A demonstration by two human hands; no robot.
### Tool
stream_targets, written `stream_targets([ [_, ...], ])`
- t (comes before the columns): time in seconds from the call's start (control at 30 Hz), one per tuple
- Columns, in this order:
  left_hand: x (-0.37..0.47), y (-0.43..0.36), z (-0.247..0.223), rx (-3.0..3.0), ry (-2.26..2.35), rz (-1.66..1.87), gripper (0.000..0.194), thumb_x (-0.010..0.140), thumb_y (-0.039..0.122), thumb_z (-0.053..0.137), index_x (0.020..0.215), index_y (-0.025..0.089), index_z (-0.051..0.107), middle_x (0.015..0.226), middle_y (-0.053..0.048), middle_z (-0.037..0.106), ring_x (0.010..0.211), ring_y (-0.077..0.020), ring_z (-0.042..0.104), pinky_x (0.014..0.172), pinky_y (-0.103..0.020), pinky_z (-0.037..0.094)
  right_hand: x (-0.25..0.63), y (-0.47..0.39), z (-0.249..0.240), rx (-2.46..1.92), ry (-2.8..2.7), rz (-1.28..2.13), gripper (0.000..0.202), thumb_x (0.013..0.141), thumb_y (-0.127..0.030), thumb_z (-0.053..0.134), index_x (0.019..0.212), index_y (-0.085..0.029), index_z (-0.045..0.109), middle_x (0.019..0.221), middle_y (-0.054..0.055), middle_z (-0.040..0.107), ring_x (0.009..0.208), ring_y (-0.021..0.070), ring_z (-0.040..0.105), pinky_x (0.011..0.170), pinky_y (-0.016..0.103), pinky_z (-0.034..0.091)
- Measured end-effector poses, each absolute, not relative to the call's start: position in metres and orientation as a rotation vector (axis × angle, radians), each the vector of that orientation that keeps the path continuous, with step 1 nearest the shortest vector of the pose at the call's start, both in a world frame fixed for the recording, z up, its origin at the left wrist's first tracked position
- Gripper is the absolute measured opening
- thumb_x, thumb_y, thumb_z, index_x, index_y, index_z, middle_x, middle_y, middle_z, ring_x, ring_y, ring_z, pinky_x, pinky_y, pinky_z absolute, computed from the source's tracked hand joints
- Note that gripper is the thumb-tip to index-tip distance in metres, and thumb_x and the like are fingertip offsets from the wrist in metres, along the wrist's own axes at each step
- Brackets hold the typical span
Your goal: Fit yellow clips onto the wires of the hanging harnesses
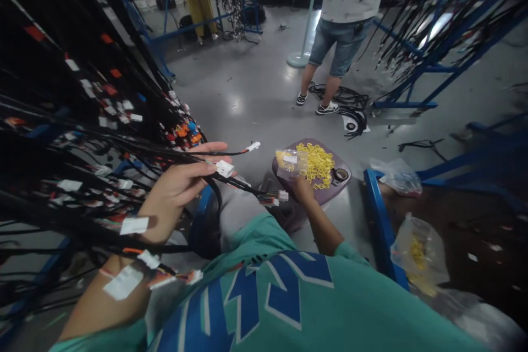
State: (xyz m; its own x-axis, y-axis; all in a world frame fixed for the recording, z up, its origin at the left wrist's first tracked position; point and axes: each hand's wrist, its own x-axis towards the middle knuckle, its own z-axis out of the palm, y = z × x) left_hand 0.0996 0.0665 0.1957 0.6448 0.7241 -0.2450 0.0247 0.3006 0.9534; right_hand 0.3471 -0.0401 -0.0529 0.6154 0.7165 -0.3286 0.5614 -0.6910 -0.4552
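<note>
My left hand (181,184) is closed around black sleeved cables, with the thumb against a white connector (225,169). Beyond the fingers, a thin cable ends in a small white plug (253,146), and other branches end in white plugs (282,196). More cable branches with white tags (122,282) hang across my left forearm. My right hand (303,190) is at the near edge of a purple stool top (336,193), against a clear labelled plastic bag (291,160). Its fingers are mostly hidden, so their grip is unclear. A pile of small yellow plastic pieces (317,164) lies beside the bag.
A roll of tape (340,174) sits on the stool. Dense hanging harnesses (99,77) fill the left side. At right, a blue frame (381,225) borders plastic bags, one with yellow pieces (418,253). A person (346,22) stands ahead near coiled cables (350,99) on the floor.
</note>
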Motion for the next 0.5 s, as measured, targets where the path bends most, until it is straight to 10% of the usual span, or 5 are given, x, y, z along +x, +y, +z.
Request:
stream_targets([
  [0.5, 0.083, 0.063, 0.203, 1.329, 0.829, 0.446, 0.031, 0.057, 0.011, 0.071, 0.087, 0.02, 0.072, 0.086, -0.006, 0.072, 0.075, -0.0216, 0.067, 0.062, -0.026, 0.054, 0.362, 0.015, -0.08, -2.707, -0.549, 0.545, 0.034, 0.093, -0.03, 0.041, 0.108, -0.009, 0.063, 0.105, 0.021, 0.066, 0.103, 0.0265, 0.061, 0.084, 0.034, 0.044],
])
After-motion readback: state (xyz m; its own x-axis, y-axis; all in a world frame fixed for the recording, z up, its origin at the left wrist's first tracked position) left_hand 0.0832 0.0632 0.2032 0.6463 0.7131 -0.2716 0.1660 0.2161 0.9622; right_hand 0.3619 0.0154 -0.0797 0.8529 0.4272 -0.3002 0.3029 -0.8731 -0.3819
